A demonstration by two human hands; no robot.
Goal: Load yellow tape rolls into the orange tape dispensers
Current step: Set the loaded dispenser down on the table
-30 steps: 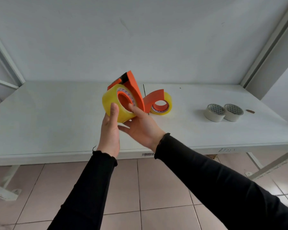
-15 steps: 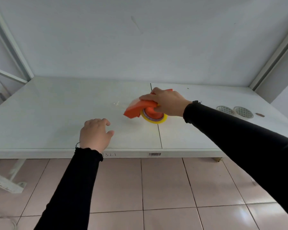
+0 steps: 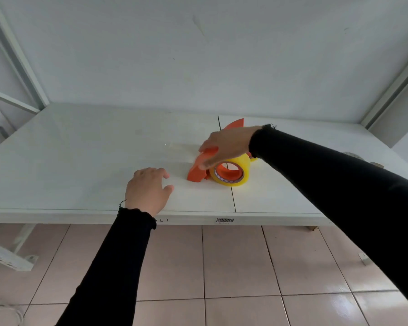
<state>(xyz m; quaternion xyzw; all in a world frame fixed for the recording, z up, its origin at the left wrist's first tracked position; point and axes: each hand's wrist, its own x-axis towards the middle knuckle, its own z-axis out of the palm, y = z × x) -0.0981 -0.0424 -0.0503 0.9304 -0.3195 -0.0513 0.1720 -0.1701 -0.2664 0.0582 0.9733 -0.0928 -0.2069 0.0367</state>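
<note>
Now resting on the white laminate table [image 3: 80,161] instead of being held aloft: orange plastic tape dispenser [image 3: 199,169] with glossy yellow tape roll [image 3: 231,174] seated, right hand [image 3: 226,144] gripping its top. Left hand [image 3: 147,189] released, fingers loosely spread, lying flat near the front edge. Suggesting 1 loading finished. Leaving wide bare tabletop leftward.

The tape dispenser [image 3: 199,169] is bright orange, and its hub inside the tape roll [image 3: 233,174] is the same orange. The tape roll is clear yellow, with a white core edge that carries small red marks. A second orange dispenser tip [image 3: 236,123] shows behind the right hand [image 3: 226,144]. Both sleeves [image 3: 118,255] are plain black. The counter [image 3: 80,161] is white, with a black-and-white barcode label [image 3: 224,220] on its front edge. The floor [image 3: 233,267] has pale pink tiles with darker joints. The wall [image 3: 198,55] is pale grey-white.
</note>
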